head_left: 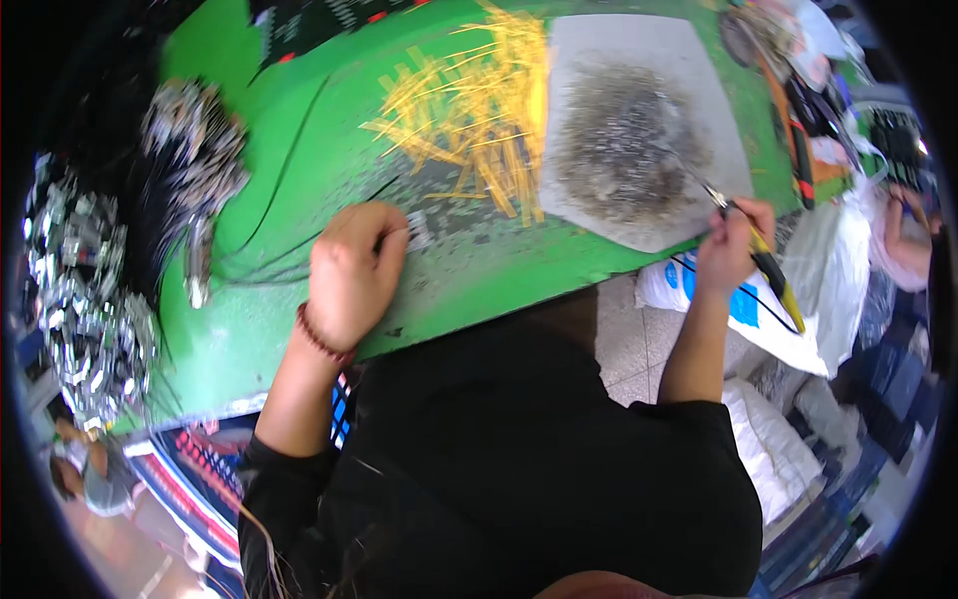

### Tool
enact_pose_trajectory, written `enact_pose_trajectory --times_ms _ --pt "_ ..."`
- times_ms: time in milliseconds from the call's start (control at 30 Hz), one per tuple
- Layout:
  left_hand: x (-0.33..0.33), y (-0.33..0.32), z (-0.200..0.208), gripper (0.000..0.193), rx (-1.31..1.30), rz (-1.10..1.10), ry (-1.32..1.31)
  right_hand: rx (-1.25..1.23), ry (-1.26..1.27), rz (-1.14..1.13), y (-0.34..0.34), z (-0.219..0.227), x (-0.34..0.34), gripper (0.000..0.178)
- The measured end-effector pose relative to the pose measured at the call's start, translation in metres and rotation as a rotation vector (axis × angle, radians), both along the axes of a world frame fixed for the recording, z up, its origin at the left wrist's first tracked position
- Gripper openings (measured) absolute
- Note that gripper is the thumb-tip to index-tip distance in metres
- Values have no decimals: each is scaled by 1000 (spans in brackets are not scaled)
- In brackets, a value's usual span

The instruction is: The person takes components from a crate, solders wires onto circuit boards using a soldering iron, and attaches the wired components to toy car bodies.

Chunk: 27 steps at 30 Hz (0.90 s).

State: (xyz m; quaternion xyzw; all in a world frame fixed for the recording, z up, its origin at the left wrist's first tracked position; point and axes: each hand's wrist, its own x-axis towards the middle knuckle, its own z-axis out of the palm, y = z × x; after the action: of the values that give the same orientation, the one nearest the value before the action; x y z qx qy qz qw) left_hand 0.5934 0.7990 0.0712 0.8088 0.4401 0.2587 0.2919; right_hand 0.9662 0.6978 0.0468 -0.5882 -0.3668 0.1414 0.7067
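Observation:
My right hand [736, 245] is closed on a soldering iron [773, 275] with a yellow and black handle. Its metal tip points up and left over a pale grey sheet [599, 45] covered with dark, speckled residue. My left hand [357, 262], a beaded bracelet at its wrist, rests on the green table [449, 299] with its fingers curled. A thin black wire [383, 188] sticks out above those fingers, and dark cable runs toward the hand from the left; the grip itself is hidden. A small clear piece [419, 230] lies beside the knuckles.
Yellow strips [479, 110] are heaped left of the grey sheet. Bundles of cables with silvery ends [95, 329] crowd the left edge. Red-and-black-handled pliers [801, 165] lie at the right. White sacks [758, 309] stand below the table's right side. Other people appear at both edges.

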Motion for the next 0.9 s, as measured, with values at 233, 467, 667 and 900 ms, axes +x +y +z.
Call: enact_pose_trajectory --times_ms 233,467,667,900 --pt "-2 4 -8 5 38 -30 -87 -13 176 470 14 9 -122 10" --pt "-5 2 -11 5 34 -13 -35 -217 115 666 27 -5 -161 14" --pt "-5 3 -10 6 40 -24 -47 -251 87 636 27 -1 -166 19" --pt "-5 5 -10 6 35 -28 -52 -261 69 682 29 1 -167 19"
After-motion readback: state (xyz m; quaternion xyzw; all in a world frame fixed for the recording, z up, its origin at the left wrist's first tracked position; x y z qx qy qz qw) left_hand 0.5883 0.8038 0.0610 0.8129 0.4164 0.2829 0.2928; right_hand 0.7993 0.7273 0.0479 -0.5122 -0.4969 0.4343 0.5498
